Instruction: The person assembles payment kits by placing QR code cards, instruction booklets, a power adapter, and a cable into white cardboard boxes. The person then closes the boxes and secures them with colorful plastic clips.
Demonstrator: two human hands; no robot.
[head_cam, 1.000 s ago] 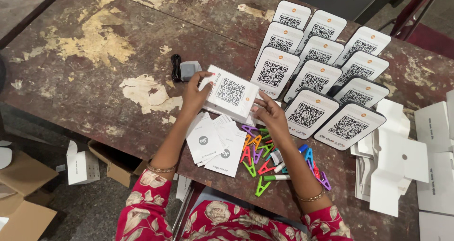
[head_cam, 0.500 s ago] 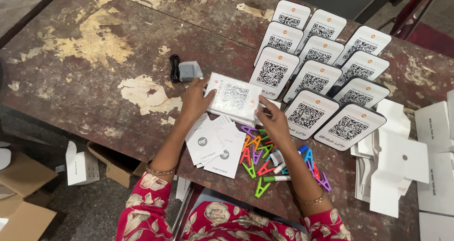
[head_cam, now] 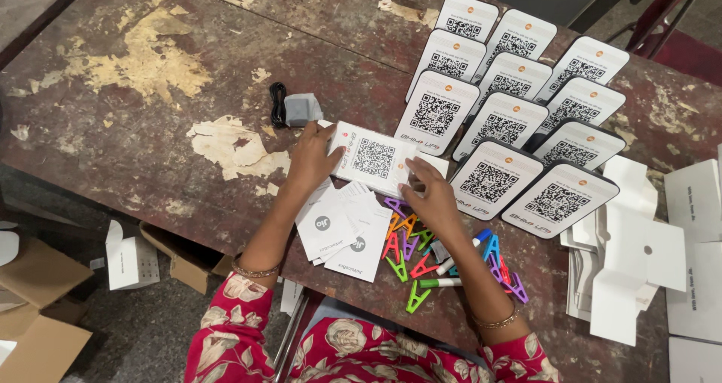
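At centre frame, the white code card [head_cam: 374,159] I was holding tilted up a second ago now lies flat on the worn wooden table [head_cam: 150,150]. From the left, my left hand [head_cam: 314,157] pins its near edge, fingers spread. My right hand [head_cam: 430,195] presses the opposite corner, fingers loosely together. Below sit white leaflets [head_cam: 342,225] and coloured plastic clips [head_cam: 421,259]; upper right, rows of finished code stands [head_cam: 511,112].

Worn, rough wooden table [head_cam: 150,150] with flaking patches; glossy plastic code stand [head_cam: 374,160]; bright plastic clips [head_cam: 412,251]
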